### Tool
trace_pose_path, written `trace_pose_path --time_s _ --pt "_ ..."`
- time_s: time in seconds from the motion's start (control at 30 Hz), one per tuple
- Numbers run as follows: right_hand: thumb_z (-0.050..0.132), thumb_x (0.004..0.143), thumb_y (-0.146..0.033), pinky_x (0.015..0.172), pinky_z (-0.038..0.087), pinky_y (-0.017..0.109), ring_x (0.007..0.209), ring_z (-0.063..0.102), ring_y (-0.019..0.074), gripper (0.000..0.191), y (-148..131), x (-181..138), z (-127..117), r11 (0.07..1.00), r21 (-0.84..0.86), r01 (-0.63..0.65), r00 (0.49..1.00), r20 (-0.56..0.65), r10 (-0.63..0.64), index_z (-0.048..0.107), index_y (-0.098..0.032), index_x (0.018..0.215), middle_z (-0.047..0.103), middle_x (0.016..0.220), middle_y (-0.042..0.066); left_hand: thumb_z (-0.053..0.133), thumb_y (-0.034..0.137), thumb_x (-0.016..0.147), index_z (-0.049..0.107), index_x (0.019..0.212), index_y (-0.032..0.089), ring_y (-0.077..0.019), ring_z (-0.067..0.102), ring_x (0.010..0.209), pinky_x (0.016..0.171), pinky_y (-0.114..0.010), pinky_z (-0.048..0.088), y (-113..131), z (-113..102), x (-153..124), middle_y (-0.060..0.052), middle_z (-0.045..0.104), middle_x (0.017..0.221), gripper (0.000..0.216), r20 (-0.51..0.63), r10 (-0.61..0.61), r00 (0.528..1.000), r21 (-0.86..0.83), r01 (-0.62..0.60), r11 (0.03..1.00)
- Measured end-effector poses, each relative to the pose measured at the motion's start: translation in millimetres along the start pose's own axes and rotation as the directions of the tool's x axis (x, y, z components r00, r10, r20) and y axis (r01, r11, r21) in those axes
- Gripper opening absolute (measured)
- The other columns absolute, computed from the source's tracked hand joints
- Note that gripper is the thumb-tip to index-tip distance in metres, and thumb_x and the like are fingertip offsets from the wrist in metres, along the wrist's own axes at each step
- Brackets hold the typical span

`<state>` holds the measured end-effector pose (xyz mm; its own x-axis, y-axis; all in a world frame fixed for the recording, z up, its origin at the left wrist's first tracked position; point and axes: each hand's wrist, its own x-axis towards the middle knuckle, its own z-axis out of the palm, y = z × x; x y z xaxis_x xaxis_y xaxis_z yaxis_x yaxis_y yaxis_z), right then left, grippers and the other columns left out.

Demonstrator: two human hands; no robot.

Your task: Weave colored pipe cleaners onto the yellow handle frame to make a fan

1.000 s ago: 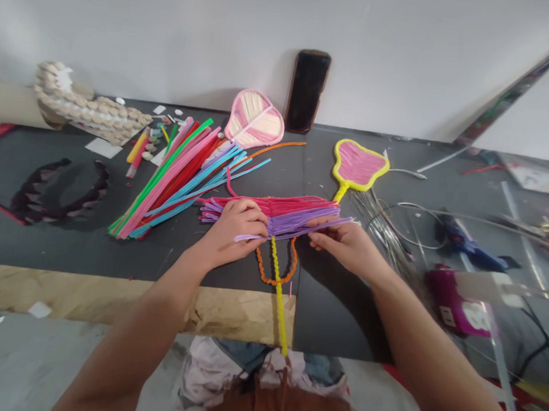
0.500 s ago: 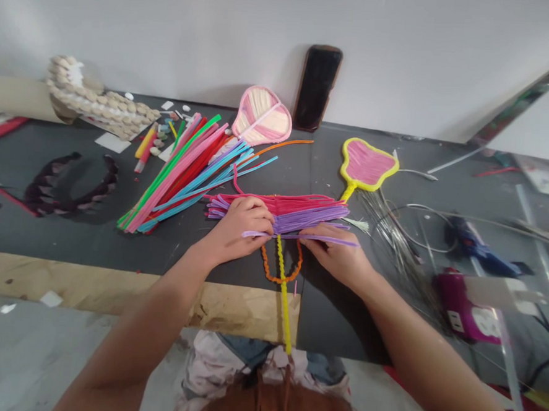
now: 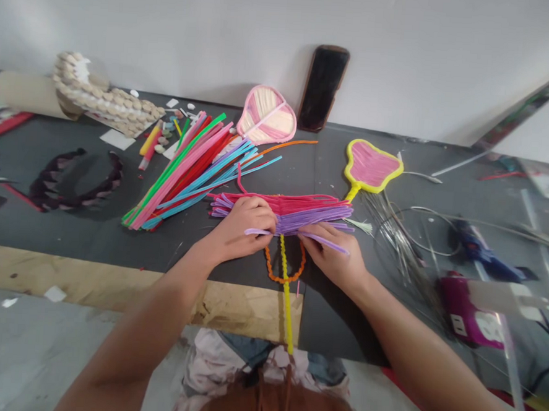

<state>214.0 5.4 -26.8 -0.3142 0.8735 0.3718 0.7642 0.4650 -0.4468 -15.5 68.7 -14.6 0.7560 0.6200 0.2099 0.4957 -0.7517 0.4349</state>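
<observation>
In the head view, a row of purple pipe cleaners (image 3: 302,214) lies beside a row of red ones (image 3: 297,202), bent around a yellow twisted stem (image 3: 288,312). My left hand (image 3: 248,225) is closed at the left part of the purple row. My right hand (image 3: 339,256) pinches at the right part. One purple pipe cleaner (image 3: 328,243) runs along the near edge, its two ends poking out past my fingers. Below the rows hangs an orange twisted loop (image 3: 270,270), crossing the stem. My fingertips partly hide the near edge.
A bundle of coloured pipe cleaners (image 3: 178,181) lies to the left, near a dark headband (image 3: 47,185). Behind stand a phone (image 3: 323,87) and a pink-and-cream panel (image 3: 261,115). To the right are a yellow-edged pink piece (image 3: 372,166), loose wires (image 3: 396,231) and a magenta device (image 3: 455,297).
The purple pipe cleaner's middle is now up against the row, and its right end slants downward. My right hand has turned slightly. The whole view has shifted a little.
</observation>
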Motion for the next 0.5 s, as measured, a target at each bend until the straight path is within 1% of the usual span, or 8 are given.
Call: trace_pose_path --time_s 0.07,0.13,0.2,0.27,0.33,0.4,0.5 --pt "0.051 0.095 -0.023 0.077 0.052 0.031 0.083 0.067 0.0186 0.021 -4 2 -5 0.993 -0.088 0.083 0.997 0.01 -0.083 0.072 -0.023 0.097 0.075 0.094 0.005 0.057 0.022 0.086 0.068 0.082 0.022 -0.0191 0.056 0.102 0.096 -0.037 0.038 -2 1 0 0.0 0.073 0.098 0.012 0.002 -0.002 1.0 -0.006 0.002 1.0" --pt "0.051 0.095 -0.021 0.084 0.051 0.035 0.092 0.065 0.0212 0.021 -7 6 -8 0.974 -0.154 0.166 0.986 0.014 -0.166 0.072 -0.023 0.098 0.074 0.098 0.007 0.057 0.023 0.087 0.069 0.084 0.022 -0.0194 0.057 0.103 0.097 -0.037 0.037 -3 2 0 0.0 0.073 0.097 0.011 0.003 -0.008 1.0 -0.009 0.008 1.0" --pt "0.05 0.095 -0.019 0.092 0.049 0.04 0.104 0.061 0.0239 0.021 -8 9 -6 0.96 -0.164 0.228 0.973 -0.002 -0.231 0.071 -0.022 0.098 0.072 0.106 0.009 0.058 0.024 0.087 0.069 0.086 0.022 -0.0199 0.056 0.104 0.098 -0.038 0.037 -4 3 0 -0.001 0.073 0.098 0.011 0.009 -0.012 1.0 -0.008 0.012 1.0" --pt "0.049 0.095 -0.017 0.098 0.048 0.042 0.111 0.058 0.024 0.021 -6 13 -2 0.959 -0.12 0.256 0.965 -0.019 -0.261 0.069 -0.021 0.097 0.071 0.11 0.009 0.059 0.024 0.088 0.069 0.087 0.022 -0.0201 0.056 0.105 0.098 -0.038 0.037 -5 3 -1 -0.001 0.072 0.099 0.011 0.016 -0.013 1.0 -0.004 0.013 1.0" --pt "0.047 0.096 -0.016 0.098 0.049 0.041 0.106 0.06 0.0225 0.021 -4 15 4 0.967 -0.066 0.245 0.969 -0.017 -0.246 0.068 -0.021 0.095 0.071 0.106 0.009 0.058 0.026 0.089 0.069 0.088 0.022 -0.0203 0.055 0.106 0.097 -0.038 0.037 -5 3 -1 -0.002 0.072 0.099 0.011 0.027 -0.012 1.0 0.0 0.012 1.0" --pt "0.047 0.096 -0.017 0.092 0.052 0.039 0.098 0.062 0.0217 0.02 -2 16 9 0.975 -0.048 0.215 0.976 -0.007 -0.216 0.066 -0.021 0.094 0.071 0.099 0.009 0.057 0.029 0.09 0.068 0.088 0.021 -0.0205 0.055 0.106 0.096 -0.038 0.038 -5 3 -1 -0.003 0.071 0.1 0.014 0.031 -0.013 0.999 0.005 0.013 1.0" --pt "0.047 0.096 -0.017 0.086 0.053 0.036 0.092 0.062 0.0215 0.019 -1 19 11 0.969 -0.061 0.239 0.971 -0.007 -0.24 0.066 -0.02 0.091 0.071 0.094 0.01 0.056 0.031 0.092 0.068 0.088 0.02 -0.0208 0.055 0.105 0.097 -0.038 0.037 -4 3 -1 -0.004 0.071 0.099 0.016 0.028 -0.018 0.999 0.013 0.018 1.0"
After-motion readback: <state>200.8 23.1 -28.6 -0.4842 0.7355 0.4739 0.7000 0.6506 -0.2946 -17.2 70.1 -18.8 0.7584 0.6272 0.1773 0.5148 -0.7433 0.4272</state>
